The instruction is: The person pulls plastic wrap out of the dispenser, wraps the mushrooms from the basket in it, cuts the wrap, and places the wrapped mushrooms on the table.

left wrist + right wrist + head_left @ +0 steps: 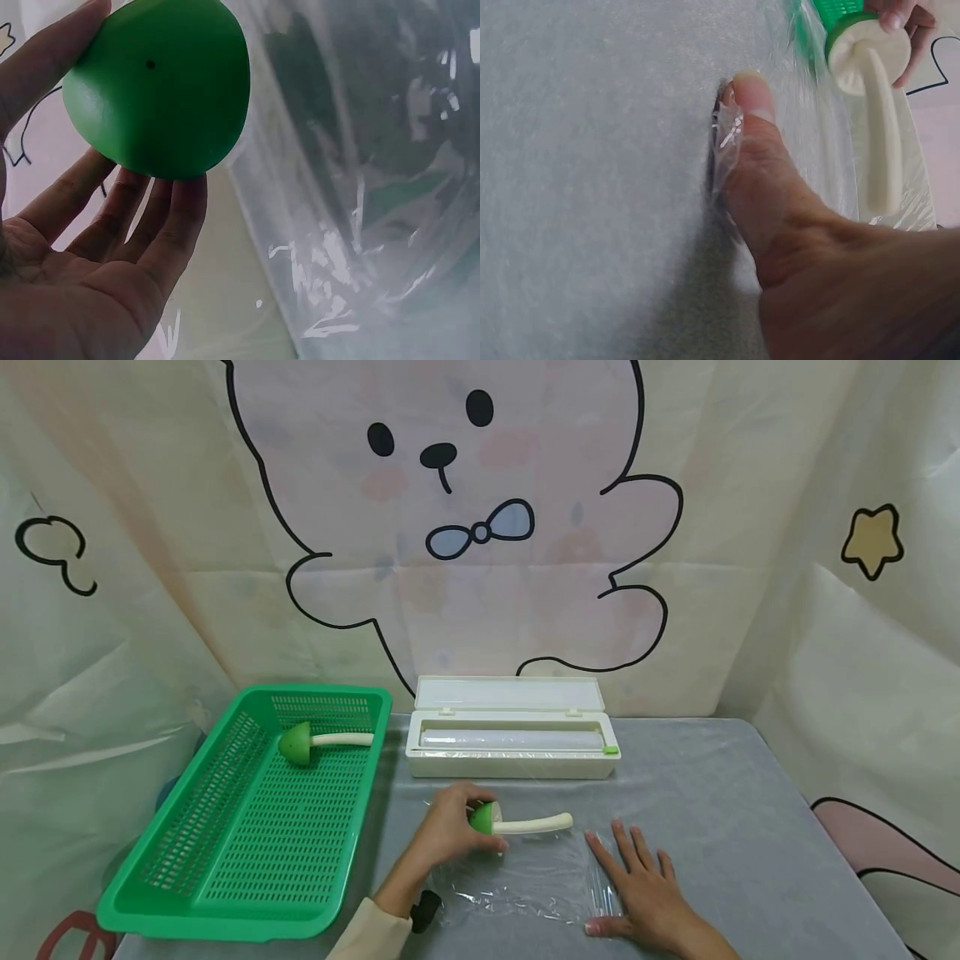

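A toy mushroom with a green cap and a long pale stem [534,825] is gripped at its cap by my left hand [452,824], the stem pointing right. In the left wrist view the thumb and fingertips hold the rim of the green cap [161,90]. Clear plastic wrap [517,885] lies on the table under and in front of the mushroom. My right hand [643,893] rests with spread fingers at the wrap's right edge. In the right wrist view a fold of film [727,142] lies against the thumb.
At the left stands a green plastic basket [348,860] with a second green-capped mushroom [298,743] inside. Behind the hands sits a white cling film dispenser [513,766], its lid raised and a film roll inside. Both are on a grey tabletop [712,793]; a printed cloth hangs behind.
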### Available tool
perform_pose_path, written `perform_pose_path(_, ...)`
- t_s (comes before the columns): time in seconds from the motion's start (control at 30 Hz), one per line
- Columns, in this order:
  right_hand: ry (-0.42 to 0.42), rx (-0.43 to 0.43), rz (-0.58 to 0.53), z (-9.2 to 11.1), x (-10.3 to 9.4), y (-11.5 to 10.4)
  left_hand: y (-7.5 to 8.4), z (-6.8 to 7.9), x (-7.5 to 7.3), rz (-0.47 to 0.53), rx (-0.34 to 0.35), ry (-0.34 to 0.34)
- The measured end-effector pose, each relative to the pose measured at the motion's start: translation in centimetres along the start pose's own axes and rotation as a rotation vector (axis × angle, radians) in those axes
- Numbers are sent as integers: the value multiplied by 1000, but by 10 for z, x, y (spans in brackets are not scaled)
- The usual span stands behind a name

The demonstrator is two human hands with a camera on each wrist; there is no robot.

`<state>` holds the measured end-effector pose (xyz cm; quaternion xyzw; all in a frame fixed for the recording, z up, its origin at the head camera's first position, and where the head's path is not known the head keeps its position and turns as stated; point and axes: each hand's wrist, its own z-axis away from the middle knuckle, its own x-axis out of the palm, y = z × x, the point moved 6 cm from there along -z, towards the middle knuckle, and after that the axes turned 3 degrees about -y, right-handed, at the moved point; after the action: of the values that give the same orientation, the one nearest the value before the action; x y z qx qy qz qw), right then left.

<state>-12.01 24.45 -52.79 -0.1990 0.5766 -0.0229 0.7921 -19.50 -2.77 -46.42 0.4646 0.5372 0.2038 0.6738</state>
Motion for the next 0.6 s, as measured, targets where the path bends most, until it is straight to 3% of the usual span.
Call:
perform_pose_path(0.2, -10, -13, -15, 1, -1, 0, -8, -1, 14, -20, -32, -8)
perform_pose_path(0.6, 74, -92, -27, 8, -10, 2, -7, -2, 19, -65, -66, 13)
